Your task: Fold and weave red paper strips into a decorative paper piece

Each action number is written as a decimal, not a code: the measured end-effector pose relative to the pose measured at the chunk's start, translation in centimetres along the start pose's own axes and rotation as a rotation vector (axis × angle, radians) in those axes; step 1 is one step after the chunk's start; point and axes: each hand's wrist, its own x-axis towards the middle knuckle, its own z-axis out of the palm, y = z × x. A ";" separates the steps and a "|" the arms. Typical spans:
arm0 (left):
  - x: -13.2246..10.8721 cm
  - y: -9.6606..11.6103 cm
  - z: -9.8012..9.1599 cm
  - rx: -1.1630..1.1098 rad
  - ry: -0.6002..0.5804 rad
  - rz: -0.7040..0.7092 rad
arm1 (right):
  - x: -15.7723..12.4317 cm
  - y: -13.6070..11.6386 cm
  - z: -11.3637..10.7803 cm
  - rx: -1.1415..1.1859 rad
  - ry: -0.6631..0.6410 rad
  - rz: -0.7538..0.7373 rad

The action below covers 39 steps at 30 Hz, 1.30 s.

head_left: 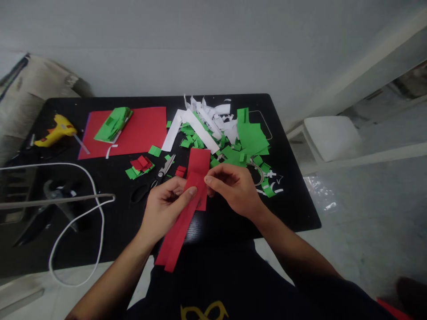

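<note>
Over the front of the black table I hold red paper strips [178, 231], folded or layered, hanging down toward my lap. My left hand [163, 205] is closed on them, its thumb pressed flat on top. My right hand [235, 186] pinches the right edge of the upper red piece between thumb and fingers; its lower fingers are partly hidden. Just left of the strips lie scissors [163, 172] with black handles, the blades pointing away from me. Small red paper pieces [180, 171] lie behind my left hand.
White strips [202, 126] and green paper scraps [253, 138] pile up at the back. A green paper stack [113, 124] lies on a red sheet [147, 126], beside a yellow glue gun [60, 131]. A white cable [102, 222] loops at left. A white stool [330, 135] stands right.
</note>
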 end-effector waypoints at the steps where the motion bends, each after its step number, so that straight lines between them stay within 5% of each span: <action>1: 0.0 0.0 0.0 0.003 0.005 0.006 | 0.0 0.0 0.0 0.011 0.004 0.007; 13: 0.2 -0.1 0.2 0.004 0.007 0.009 | -0.2 0.5 0.3 -0.022 -0.061 0.100; 20: -0.1 -0.8 -0.2 0.034 -0.021 -0.089 | 0.0 0.4 0.2 -0.003 -0.022 0.055; 39: 0.0 -0.7 -0.4 0.057 -0.056 -0.076 | 0.0 0.3 0.0 -0.037 0.028 0.063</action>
